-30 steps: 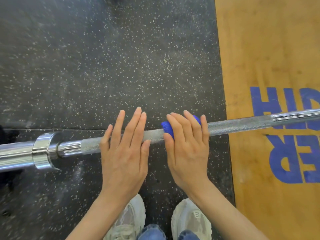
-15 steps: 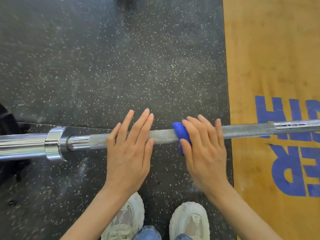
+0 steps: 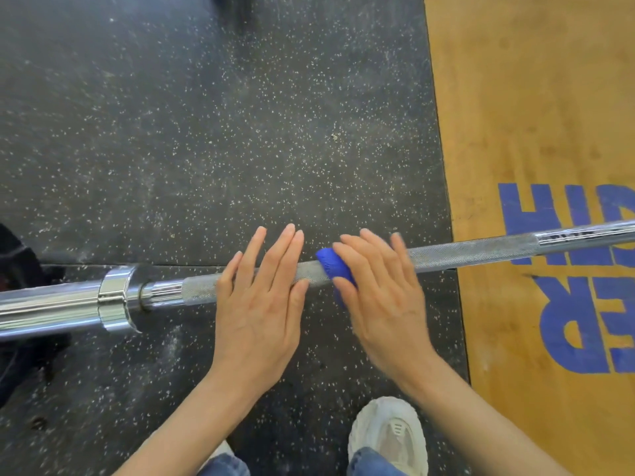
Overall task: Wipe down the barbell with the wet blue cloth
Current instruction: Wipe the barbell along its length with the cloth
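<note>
A steel barbell (image 3: pixel 474 250) lies across the floor, its knurled shaft running left to right and its chrome collar and sleeve (image 3: pixel 113 297) at the left. The blue cloth (image 3: pixel 331 262) is wrapped over the shaft near the middle. My right hand (image 3: pixel 385 297) lies on top of it, fingers stretched over the bar and pressing the cloth down; most of the cloth is hidden under that hand, which is slightly blurred. Just left of the cloth, my left hand (image 3: pixel 261 304) rests flat on the bare knurled shaft with straight fingers.
The bar lies on black speckled rubber flooring (image 3: pixel 206 132). A wooden platform (image 3: pixel 532 115) with blue lettering begins at the right, and the shaft crosses its edge. My white shoes (image 3: pixel 388 434) stand just below my hands. A dark object (image 3: pixel 13 269) sits at the left edge.
My right hand slid the cloth to the right along the shaft, then back left, closer to my left hand. The left hand stayed flat on the bar.
</note>
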`<state>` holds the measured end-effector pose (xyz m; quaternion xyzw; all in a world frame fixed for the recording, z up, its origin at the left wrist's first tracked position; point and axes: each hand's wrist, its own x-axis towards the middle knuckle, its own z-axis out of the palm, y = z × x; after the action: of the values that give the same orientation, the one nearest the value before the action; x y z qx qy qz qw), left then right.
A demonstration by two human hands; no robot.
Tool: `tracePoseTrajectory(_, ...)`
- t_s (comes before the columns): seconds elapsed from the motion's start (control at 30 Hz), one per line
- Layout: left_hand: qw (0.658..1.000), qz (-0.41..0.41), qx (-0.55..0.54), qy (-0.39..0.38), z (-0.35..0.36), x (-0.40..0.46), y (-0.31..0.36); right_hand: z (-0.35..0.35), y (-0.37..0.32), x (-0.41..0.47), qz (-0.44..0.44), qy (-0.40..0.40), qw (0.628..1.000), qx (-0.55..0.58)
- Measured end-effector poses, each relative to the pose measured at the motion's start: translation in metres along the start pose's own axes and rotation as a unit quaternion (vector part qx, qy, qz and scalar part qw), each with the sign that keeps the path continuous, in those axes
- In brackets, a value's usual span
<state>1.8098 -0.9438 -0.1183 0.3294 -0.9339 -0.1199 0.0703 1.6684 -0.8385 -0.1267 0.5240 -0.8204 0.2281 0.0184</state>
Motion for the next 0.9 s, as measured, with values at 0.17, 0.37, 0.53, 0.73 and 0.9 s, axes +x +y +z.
tracePoseTrajectory(0.17, 1.0, 0.001, -0.005, 0.009, 0.001, 0.0, 0.002, 0.002, -0.004, -0.003, 0.078, 0.052, 0.995, 0.035)
tracePoseTrajectory(0.37, 1.0, 0.007, 0.002, 0.025, 0.005, -0.003, 0.0, 0.011, -0.006, -0.014, 0.042, 0.065, 0.997, 0.029)
tracePoseTrajectory(0.53, 0.999, 0.008, 0.002, 0.035, 0.007, -0.003, 0.001, 0.016, -0.021, -0.009, 0.098, 0.066, 0.993, -0.011)
tracePoseTrajectory(0.73, 0.999, 0.011, 0.012, 0.044, 0.009, 0.001, -0.001, -0.001, 0.022, -0.013, 0.036, 0.061, 0.997, -0.025)
tracePoseTrajectory(0.9, 0.998, -0.006, 0.017, 0.055, 0.01, 0.011, -0.001, 0.005, 0.003, -0.002, 0.084, 0.068, 0.994, 0.025)
